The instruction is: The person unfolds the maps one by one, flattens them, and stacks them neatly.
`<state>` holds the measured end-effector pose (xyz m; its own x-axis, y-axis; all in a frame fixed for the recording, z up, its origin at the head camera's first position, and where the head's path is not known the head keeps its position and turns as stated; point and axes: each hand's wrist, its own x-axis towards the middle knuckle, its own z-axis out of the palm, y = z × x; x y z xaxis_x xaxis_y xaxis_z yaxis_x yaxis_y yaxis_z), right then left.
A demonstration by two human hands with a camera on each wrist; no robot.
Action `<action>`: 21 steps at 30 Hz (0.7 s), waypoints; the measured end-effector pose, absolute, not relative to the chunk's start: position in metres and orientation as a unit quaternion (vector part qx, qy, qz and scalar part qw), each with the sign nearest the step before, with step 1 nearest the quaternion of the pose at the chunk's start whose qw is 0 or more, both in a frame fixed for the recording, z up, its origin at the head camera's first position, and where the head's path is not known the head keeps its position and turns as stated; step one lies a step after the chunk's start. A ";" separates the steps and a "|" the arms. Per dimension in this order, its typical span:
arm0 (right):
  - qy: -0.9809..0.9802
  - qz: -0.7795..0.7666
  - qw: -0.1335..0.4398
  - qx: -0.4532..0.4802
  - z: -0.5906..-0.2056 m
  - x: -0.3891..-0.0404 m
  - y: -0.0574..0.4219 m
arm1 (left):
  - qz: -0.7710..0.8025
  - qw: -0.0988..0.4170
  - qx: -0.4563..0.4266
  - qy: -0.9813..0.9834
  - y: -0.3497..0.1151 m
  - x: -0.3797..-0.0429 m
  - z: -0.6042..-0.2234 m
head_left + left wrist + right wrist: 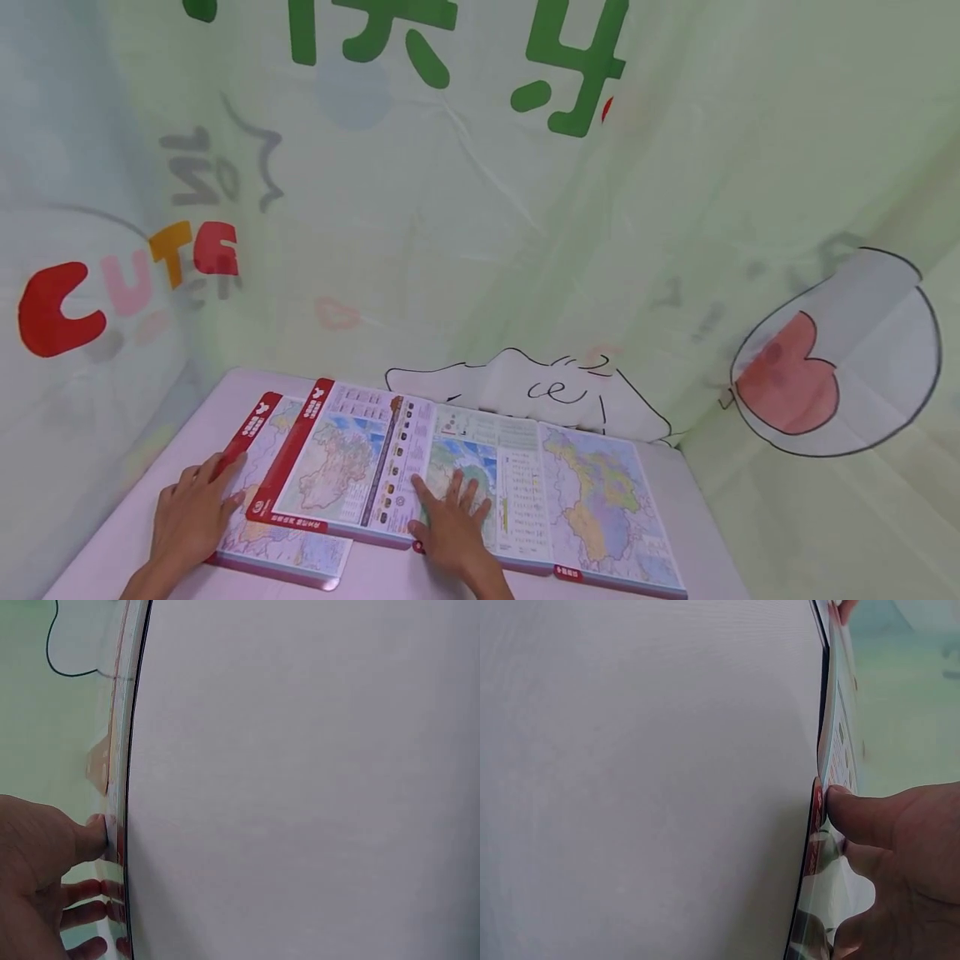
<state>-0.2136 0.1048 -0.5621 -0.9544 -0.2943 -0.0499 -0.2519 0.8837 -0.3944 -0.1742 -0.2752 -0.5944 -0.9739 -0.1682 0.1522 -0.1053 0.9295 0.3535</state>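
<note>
Several glossy printed maps lie on the table, partly overlapping. My left hand (191,510) rests at the left edge of the leftmost map (281,550), its fingers over the red border strip. A second map (337,458) with a red left border lies partly on top of it. My right hand (456,529) has its fingers spread over a green and blue map (525,508), with the thumb close to the second map's edge. In the right wrist view, the right thumb (855,814) touches the map edges where they meet. The left wrist view shows the left fingertips (94,889) at the glossy surface.
Another map (603,508), colored in yellow and purple, adjoins on the right. A pale tabletop (705,533) lies under everything. Printed fabric curtains (480,250) with green characters and a heart balloon (787,375) surround the table at the back and sides.
</note>
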 end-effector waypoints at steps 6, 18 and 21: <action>0.970 -0.193 0.061 -0.137 -0.563 -0.218 0.105 | -0.176 0.063 0.087 -0.979 -0.269 -0.148 -0.597; 0.969 -0.228 -0.007 -0.095 -0.579 -0.228 0.101 | -0.191 0.024 0.102 -0.976 -0.268 -0.121 -0.601; 0.953 -0.291 -0.047 -0.072 -0.566 -0.221 0.094 | -0.205 0.028 0.107 -0.973 -0.269 -0.119 -0.601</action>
<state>-0.2207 0.0938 -0.5663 -0.9853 -0.1098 0.1308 -0.1642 0.8198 -0.5486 -0.1193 -0.2685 -0.6008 -0.9755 -0.2197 0.0110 -0.1967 0.8934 0.4040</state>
